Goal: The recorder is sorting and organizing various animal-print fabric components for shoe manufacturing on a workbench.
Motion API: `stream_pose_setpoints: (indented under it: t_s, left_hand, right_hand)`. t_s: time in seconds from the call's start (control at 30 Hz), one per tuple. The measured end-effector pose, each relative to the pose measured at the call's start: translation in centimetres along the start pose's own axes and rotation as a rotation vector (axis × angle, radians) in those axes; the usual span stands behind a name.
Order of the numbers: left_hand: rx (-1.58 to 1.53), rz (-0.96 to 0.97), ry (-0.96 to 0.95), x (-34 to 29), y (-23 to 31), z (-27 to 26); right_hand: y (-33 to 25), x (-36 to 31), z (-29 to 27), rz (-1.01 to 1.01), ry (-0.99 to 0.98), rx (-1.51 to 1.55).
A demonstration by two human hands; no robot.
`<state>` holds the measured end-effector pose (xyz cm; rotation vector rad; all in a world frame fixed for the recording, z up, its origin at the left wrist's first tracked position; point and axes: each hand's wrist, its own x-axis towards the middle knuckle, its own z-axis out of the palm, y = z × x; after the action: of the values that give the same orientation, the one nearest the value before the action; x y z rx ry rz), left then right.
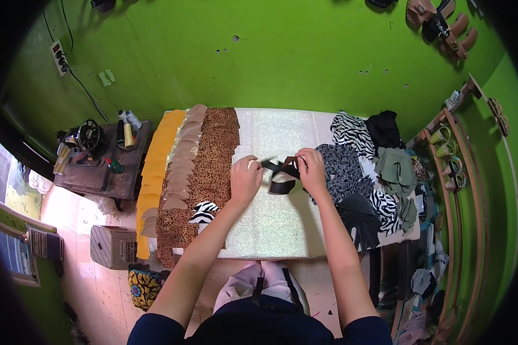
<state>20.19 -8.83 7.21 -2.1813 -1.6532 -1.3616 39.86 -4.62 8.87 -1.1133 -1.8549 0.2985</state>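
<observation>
A sewing machine [88, 136] stands well left of leopard-print pieces [217, 150]. The left hand [247, 178], fingers curled in a pinch, grips a looped dark strip [282, 187] above shimmering pale fabric [270, 227]; the right hand [311, 172] pinches the strip too, beside black-and-grey patterned pieces [342, 175].

**Glitter, Sheen and Matt Cloth**

The black strip [282, 187] looks smooth, with a faint sheen. The pale sheet [270, 227] glitters and looks finely grained. The yellow pieces [162, 149] look matt; the zebra-striped cloth [348, 127] looks soft and rumpled. The handwheel [90, 134] looks like dark, glossy metal, the box [106, 247] like matt cardboard, the green wall [184, 57] like mostly smooth paint.
</observation>
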Motion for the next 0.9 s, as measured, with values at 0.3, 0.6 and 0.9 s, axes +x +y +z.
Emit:
stream_pose_setpoints:
  t_s: [0.3,0.6,0.9]
  left_hand:
    - [-0.471,-0.602,-0.262,-0.7,-0.3,0.0]
    - [-0.32,-0.676,-0.541,-11.8,-1.4,2.3]
    - [-0.107,-0.646,-0.625,-11.5,0.2,2.8]
  right_hand:
    - [2.1,-2.5,0.6,0.475,-0.29,0.408]
    - [1.6,-13.9,2.9,0.445,-0.428,-0.131]
    - [1.9,-15.5,2.4,0.004,-0.413,-0.436]
